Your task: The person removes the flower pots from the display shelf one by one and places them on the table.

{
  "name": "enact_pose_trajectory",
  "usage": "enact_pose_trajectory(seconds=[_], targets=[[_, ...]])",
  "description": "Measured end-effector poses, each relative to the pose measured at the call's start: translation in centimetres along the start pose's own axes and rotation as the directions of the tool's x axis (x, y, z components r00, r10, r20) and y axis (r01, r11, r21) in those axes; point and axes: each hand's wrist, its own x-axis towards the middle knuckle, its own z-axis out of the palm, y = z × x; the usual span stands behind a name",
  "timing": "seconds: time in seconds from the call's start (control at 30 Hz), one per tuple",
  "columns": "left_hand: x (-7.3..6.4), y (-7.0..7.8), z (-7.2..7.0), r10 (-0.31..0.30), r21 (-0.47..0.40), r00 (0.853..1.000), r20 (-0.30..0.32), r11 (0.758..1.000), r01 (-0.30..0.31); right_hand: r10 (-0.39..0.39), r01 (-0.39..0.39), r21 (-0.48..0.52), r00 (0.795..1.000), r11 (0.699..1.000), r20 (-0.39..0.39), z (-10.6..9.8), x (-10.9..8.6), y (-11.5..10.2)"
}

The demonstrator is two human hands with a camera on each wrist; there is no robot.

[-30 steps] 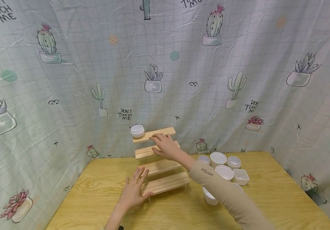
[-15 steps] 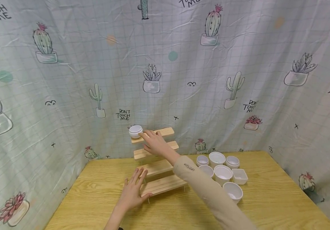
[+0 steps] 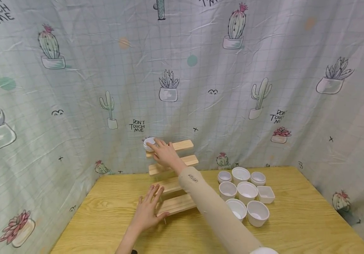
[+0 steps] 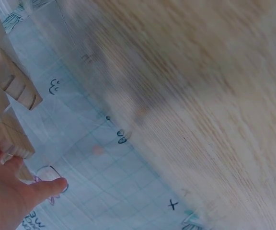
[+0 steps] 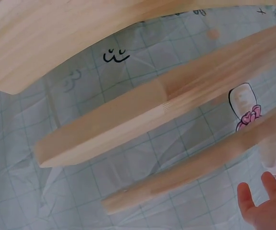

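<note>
A four-tier wooden step rack (image 3: 175,204) stands on the table on thin clear supports. A small round white pot (image 3: 149,141) with a stepped rim sits at the left end of its top tier. My right hand (image 3: 166,155) reaches across the rack and pinches this pot at its rim, partly covering it. In the right wrist view, fingertips (image 5: 246,199) show just below the white pot (image 5: 275,155). Spread, straight fingers of my left hand (image 3: 148,211) rest against the left end of the lower tiers, with the thumb by the lowest tier's front edge.
Several white pots (image 3: 247,191) of different sizes stand grouped right of the rack, beside a square white container (image 3: 265,194). My right sleeve (image 3: 213,211) passes in front of the lower tiers. A cactus-print curtain (image 3: 182,106) hangs behind the wood-grain table (image 3: 296,218).
My right hand has moved left along the top tier from its middle to the white pot and taken hold of it. The left hand has stayed on the rack.
</note>
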Motion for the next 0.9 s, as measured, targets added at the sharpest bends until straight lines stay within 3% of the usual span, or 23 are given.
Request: enact_pose_trajectory(seconds=[0.43,0.9], targets=[[0.04,0.07,-0.04,-0.009,0.026,1.0,0.02,1.0,0.008,-0.005,0.011,-0.102,0.998,0.995,0.059,0.18,0.13,-0.33],[0.01,0.07,0.0,-0.024,0.019,0.999,0.031,1.0,0.023,-0.053,0.04,-0.24,0.998,0.97,-0.046,-0.62,0.27,0.1]])
